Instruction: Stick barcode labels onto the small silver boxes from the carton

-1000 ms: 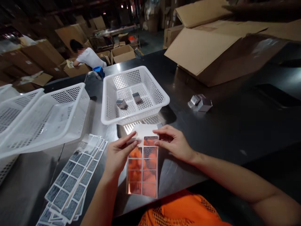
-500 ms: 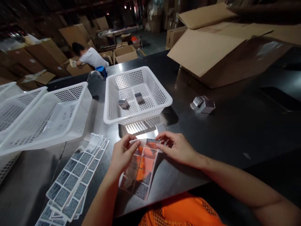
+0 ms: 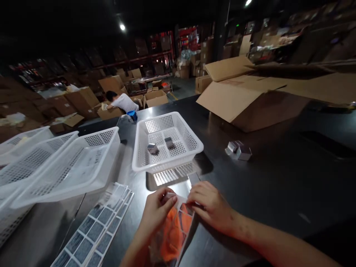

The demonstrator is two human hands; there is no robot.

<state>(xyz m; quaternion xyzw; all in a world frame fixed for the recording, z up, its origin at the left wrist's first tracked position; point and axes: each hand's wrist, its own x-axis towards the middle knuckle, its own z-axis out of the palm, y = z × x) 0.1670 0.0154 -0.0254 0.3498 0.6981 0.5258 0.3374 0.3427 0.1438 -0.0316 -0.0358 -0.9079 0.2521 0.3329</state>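
Observation:
My left hand (image 3: 156, 209) pinches the top left part of a glossy sticker sheet (image 3: 174, 237) marked into rectangular panels. Orange reflects in its surface, and its lower end runs out of view. At the top right corner, my right hand (image 3: 210, 205) is closed with its fingertips on the sheet; the exact grip is hidden. Just beyond that hand lies a small silvery block (image 3: 194, 179). Left of my left arm, a stack of similar sheets (image 3: 96, 230) with grey panels rests on the metal table (image 3: 222, 237).
A white perforated basket (image 3: 168, 165) ahead holds two silvery blocks (image 3: 152, 149). More blocks (image 3: 243, 152) sit to its right, before an open cardboard box (image 3: 236, 100). White baskets (image 3: 75, 167) line the left. A person (image 3: 124, 102) bends over boxes behind a blue tape roll (image 3: 132, 115).
The view has tilted upward, so everything sits lower in the picture. My right fingers have curled closer over the sheet's top right corner. My left hand keeps its pinch.

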